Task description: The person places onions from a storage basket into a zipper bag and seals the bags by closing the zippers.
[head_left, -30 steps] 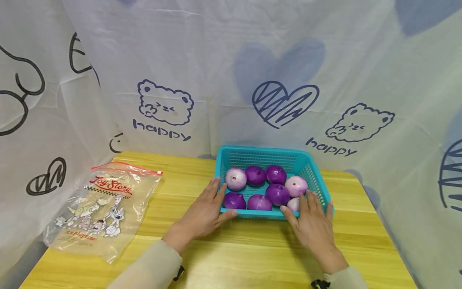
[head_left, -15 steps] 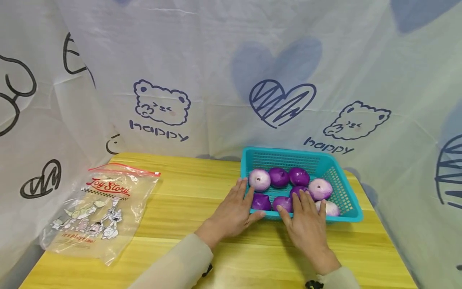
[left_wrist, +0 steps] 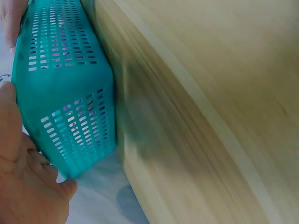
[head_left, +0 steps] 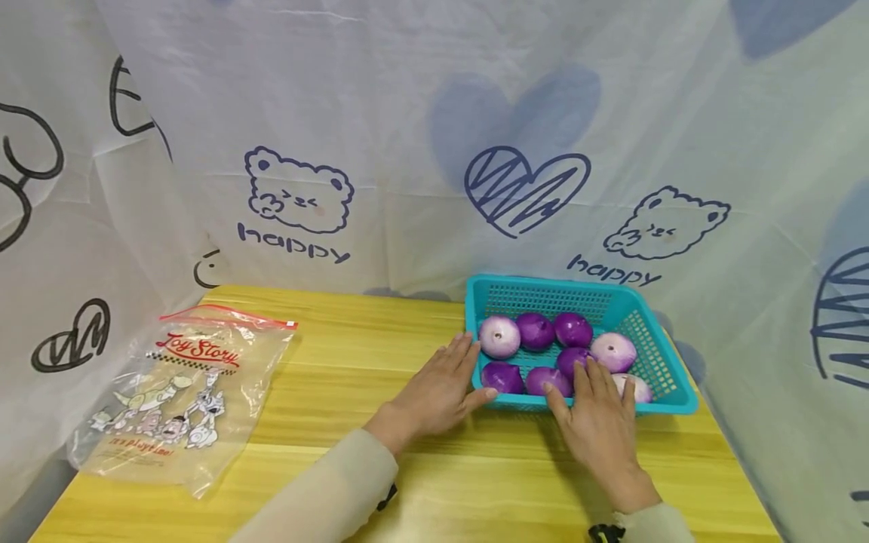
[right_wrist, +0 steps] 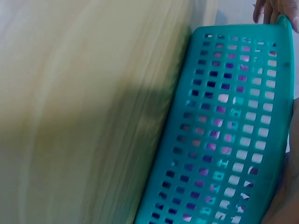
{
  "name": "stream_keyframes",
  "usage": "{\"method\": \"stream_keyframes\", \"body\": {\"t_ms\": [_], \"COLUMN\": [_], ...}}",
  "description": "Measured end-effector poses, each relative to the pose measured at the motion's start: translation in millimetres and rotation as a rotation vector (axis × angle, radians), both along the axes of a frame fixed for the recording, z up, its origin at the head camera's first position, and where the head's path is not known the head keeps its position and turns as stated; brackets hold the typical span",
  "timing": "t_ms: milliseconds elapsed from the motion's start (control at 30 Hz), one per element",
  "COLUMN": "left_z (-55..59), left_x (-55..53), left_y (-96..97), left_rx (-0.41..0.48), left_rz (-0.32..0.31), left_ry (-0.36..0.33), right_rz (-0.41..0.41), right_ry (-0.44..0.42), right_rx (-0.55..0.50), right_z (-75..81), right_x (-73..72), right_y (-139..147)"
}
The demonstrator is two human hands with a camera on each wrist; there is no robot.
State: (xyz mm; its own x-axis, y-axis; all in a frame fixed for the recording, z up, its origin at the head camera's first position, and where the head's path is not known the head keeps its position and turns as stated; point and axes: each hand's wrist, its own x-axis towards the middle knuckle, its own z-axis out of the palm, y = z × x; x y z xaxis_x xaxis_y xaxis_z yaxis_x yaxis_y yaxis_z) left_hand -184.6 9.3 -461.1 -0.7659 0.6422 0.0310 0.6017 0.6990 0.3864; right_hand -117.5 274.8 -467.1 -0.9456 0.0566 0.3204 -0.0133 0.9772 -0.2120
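Note:
A teal plastic basket point(head_left: 536, 403) with perforated walls sits on the table and holds several onions, some deep purple such as one onion point(head_left: 535, 332), others pale like another onion point(head_left: 499, 337). My left hand point(head_left: 434, 392) lies against the basket's left wall, fingers extended and thumb at the front rim. In the left wrist view, the left hand point(left_wrist: 28, 186) touches the basket's upper edge. My right hand point(head_left: 600, 430) rests on the front rim, its fingers reaching over the onions at the front right and partly covering them.
A clear zip bag point(head_left: 183, 407) with a red seal and printed cartoon figures lies flat on the left of the yellow wood-grain table point(head_left: 339, 362). A printed white cloth point(head_left: 407, 113) hangs behind the table and at its sides.
The basket with its onions has slid to the right, the left hand moving along with it. The right hand has shifted leftward along the front rim relative to the basket. The bag stays in place.

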Motion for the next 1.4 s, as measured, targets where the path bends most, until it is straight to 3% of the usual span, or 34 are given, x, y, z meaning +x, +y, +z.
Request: {"method": "stream_keyframes", "body": {"t_ms": [267, 500, 633, 767, 833, 933, 1167, 1300, 1400], "left_z": [3.3, 8.9, 13.3, 14.5, 15.3, 17.1, 14.8, 9.5, 3.0], "left_x": [-3.8, -8.7, -7.4, -2.5, 0.7, 4.3, 3.8, 0.7, 0.2], "left_y": [15.6, 33.4, 41.6, 34.6, 20.0, -16.3, -136.1, -199.1, -232.4], "left_rx": [-0.045, -0.078, -0.112, -0.144, -0.137, -0.09, 0.051, 0.026, 0.002], "left_rz": [-0.049, -0.066, -0.047, 0.025, 0.083, 0.199, 0.532, 0.642, 0.685], "left_ry": [-0.007, -0.026, 0.017, 0.066, 0.068, 0.068, 0.043, 0.037, 0.029], "right_rz": [0.024, 0.038, 0.025, 0.015, 0.017, 0.023, 0.046, 0.064, 0.078], "right_ry": [-0.076, -0.069, -0.048, -0.028, -0.025, -0.032, -0.06, -0.057, -0.049], "right_rx": [-0.002, 0.006, 0.011, 0.007, 0.001, -0.012, -0.031, -0.017, -0.007], "right_z": [2.1, 0.2, -0.3, -0.3, -0.1, 0.3, 4.1, 5.3, 6.2], "right_x": [-6.4, -10.2, -10.3, -10.6, -10.9, -11.4, -12.6, -13.8, -15.1], "right_y": [-19.3, -28.5, -27.7, -25.4, -25.0, -25.5, -31.0, -36.1, -40.7]}}
